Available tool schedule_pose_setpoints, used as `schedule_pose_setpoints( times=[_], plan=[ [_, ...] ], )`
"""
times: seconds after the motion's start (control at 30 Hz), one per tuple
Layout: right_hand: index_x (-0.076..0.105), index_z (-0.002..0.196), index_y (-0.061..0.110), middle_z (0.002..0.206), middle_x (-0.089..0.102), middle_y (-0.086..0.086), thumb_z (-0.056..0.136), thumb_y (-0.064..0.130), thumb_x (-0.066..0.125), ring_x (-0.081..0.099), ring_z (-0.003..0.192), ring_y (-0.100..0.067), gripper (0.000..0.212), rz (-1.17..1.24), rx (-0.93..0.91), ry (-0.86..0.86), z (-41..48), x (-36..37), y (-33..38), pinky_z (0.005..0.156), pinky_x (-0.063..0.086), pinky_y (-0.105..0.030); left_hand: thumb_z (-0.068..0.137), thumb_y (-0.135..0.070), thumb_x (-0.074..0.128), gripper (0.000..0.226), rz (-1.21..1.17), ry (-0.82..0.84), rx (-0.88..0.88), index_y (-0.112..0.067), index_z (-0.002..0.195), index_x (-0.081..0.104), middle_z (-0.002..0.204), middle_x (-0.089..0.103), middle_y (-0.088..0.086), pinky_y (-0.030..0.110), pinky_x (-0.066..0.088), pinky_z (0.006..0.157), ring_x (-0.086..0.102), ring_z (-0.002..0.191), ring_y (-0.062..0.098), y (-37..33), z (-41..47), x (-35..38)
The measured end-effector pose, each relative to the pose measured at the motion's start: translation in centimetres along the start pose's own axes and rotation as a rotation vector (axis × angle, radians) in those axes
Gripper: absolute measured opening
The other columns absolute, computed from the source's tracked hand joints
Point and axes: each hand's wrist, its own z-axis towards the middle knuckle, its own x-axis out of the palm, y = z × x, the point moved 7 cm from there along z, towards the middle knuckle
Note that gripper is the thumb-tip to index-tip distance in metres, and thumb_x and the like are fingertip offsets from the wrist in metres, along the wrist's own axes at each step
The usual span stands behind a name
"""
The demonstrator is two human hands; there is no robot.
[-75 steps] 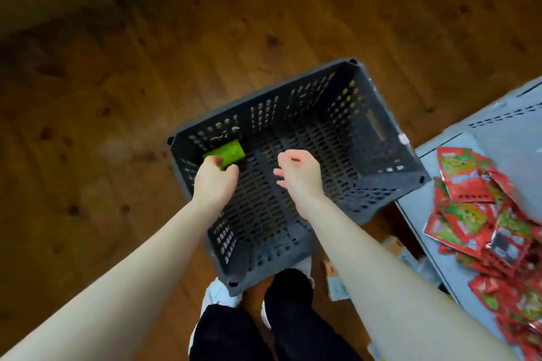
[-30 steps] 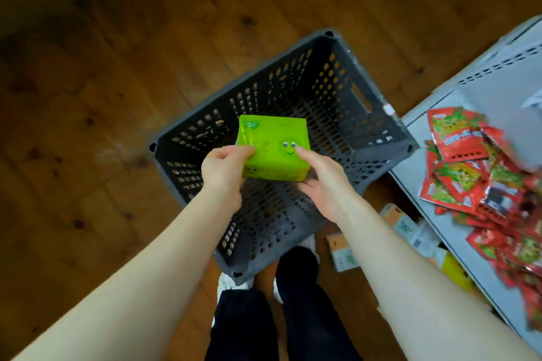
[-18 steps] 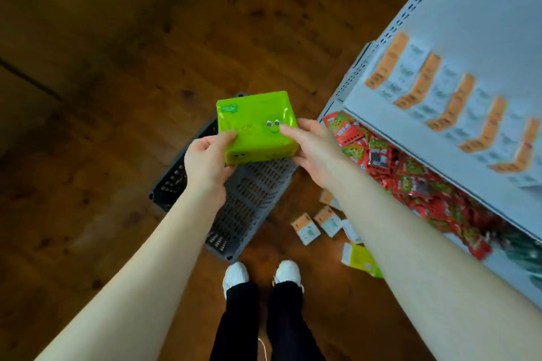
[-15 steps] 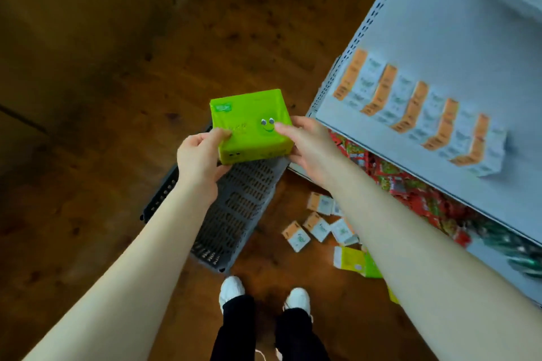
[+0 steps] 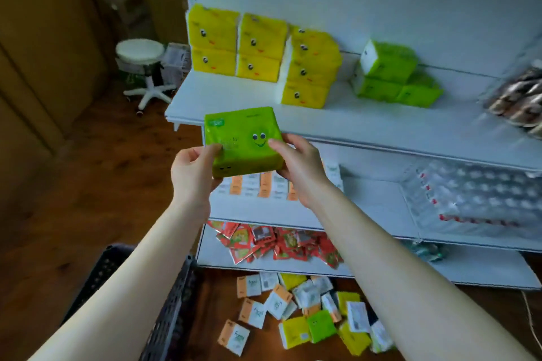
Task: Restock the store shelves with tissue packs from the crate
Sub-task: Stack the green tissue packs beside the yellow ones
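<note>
White shelf (image 5: 366, 123) carries, as we count, three green packs (image 5: 387, 60) and about seven yellow packs (image 5: 258, 47). Just before the front edge of this shelf we hold one green tissue pack (image 5: 243, 141). Fingers (image 5: 190, 155) of our left hand (image 5: 193, 176) grip its lower left corner, and fingers (image 5: 289, 139) of our right hand (image 5: 302, 167) grip its right side. One dark crate (image 5: 173, 311) stands well below the shelf.

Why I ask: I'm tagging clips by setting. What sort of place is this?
Probably a small shop. White tiered shelving carries stacked yellow tissue packs and green tissue packs, red sachets lie heaped on a lower shelf, and a grey crate stands nearby.
</note>
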Motion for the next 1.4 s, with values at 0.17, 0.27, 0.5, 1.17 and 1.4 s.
schedule_pose_setpoints(
  times=[0.17,0.27,0.5,1.17,1.4],
  plan=[
    [0.065,0.082,0.025,0.106,0.068,-0.012,0.078,0.024,0.067,0.062,0.105,-0.032,0.005,0.076,-0.054,-0.03,5.2,-11.1,3.4,0.095,0.049,-0.049,0.086,-0.018,0.062,0.016,-0.001,0.025,0.06,-0.017,0.076,0.049,0.093,0.055,0.013,0.028,0.045,0.061,0.054,0.081,0.024,-1.0,-1.6,12.8],
    [0.062,0.092,0.024,0.102,0.067,-0.006,0.083,0.021,0.065,0.062,0.103,-0.025,0.009,0.091,-0.083,-0.045,7.9,-17.5,4.8,0.092,0.048,-0.039,0.089,-0.017,0.06,0.022,0.015,0.05,0.116,-0.017,0.072,0.046,0.075,0.053,0.008,0.027,0.043,0.061,0.051,0.067,0.017,-1.1,-2.8,20.3],
    [0.059,0.107,0.016,0.091,0.066,0.004,0.085,0.021,0.065,0.061,0.079,-0.002,0.023,0.215,-0.118,-0.141,12.7,-29.9,5.3,0.069,0.045,-0.017,0.087,-0.026,0.064,0.017,0.171,0.164,0.283,-0.023,0.082,0.048,0.087,0.059,0.005,0.036,0.05,0.078,0.057,0.079,0.015,0.1,-4.3,34.1],
    [0.056,0.111,0.009,0.102,0.066,-0.005,0.081,0.014,0.069,0.062,0.087,-0.013,0.033,0.059,-0.323,-0.417,26.1,-44.0,4.6,0.074,0.048,-0.015,0.091,-0.011,0.053,0.039,0.67,0.311,0.563,-0.012,0.131,0.051,0.075,0.059,0.007,0.026,0.034,0.064,0.055,0.078,0.029,3.2,2.1,55.2],
    [0.051,0.113,0.014,0.103,0.061,-0.001,0.086,0.015,0.064,0.059,0.088,-0.012,0.029,-0.048,-0.263,-0.352,29.0,-43.7,3.3,0.076,0.046,-0.021,0.093,-0.007,0.047,0.033,0.733,0.374,0.516,0.0,0.126,0.048,0.118,0.057,0.017,0.028,0.039,0.086,0.054,0.108,0.03,6.6,2.8,54.2]
  ],
)
